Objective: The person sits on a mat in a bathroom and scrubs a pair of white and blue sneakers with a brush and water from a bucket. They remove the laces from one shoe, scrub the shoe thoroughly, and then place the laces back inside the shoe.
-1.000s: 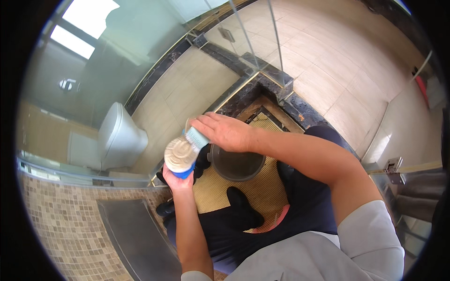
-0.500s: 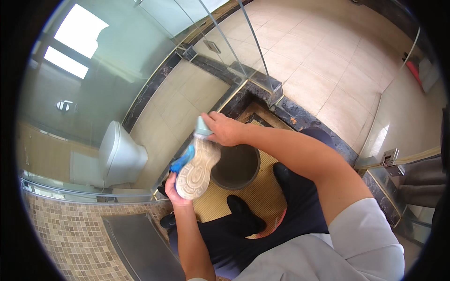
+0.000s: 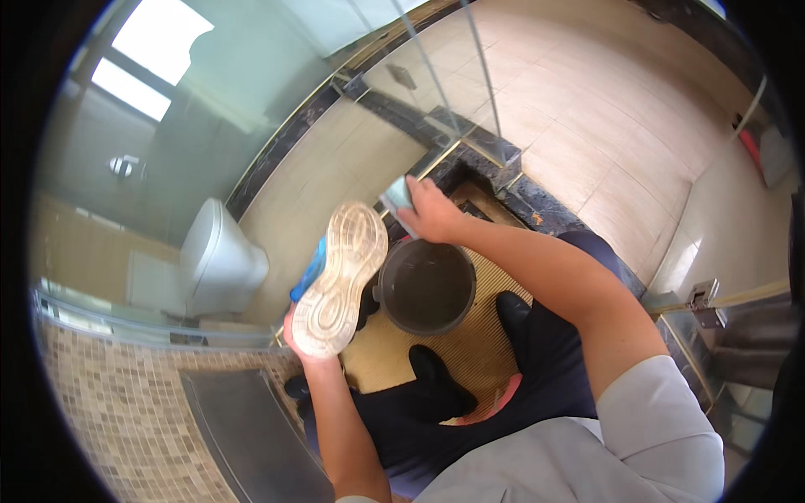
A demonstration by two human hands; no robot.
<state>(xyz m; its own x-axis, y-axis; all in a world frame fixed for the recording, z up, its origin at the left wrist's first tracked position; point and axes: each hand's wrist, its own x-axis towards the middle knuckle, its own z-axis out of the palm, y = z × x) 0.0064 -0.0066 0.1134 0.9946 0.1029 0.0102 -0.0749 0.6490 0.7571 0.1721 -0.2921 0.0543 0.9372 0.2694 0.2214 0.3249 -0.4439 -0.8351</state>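
Observation:
My left hand (image 3: 305,342) is closed around the heel end of a blue shoe (image 3: 342,281), tilted so that its pale, worn sole shows; most of the blue upper is hidden behind it. My right hand (image 3: 434,211) grips a pale green block-shaped scrubber (image 3: 397,195), perhaps a brush, just right of the shoe's toe and apart from it. Under my right hand a dark grey bucket (image 3: 381,295) holds murky water. It stands on a yellow ribbed mat (image 3: 377,362), between the shoe and my legs.
A glass partition (image 3: 495,101) on a dark marble kerb (image 3: 549,201) rises beyond the bucket. At left is a white toilet (image 3: 220,260) behind glass. A dark grey panel (image 3: 251,427) lies on mosaic tiles at lower left. My black shoes (image 3: 440,381) flank the mat.
My right hand with the scrubber has moved off the shoe's toe, to the right and slightly up. The shoe has turned and shifted a little left, showing more of its sole.

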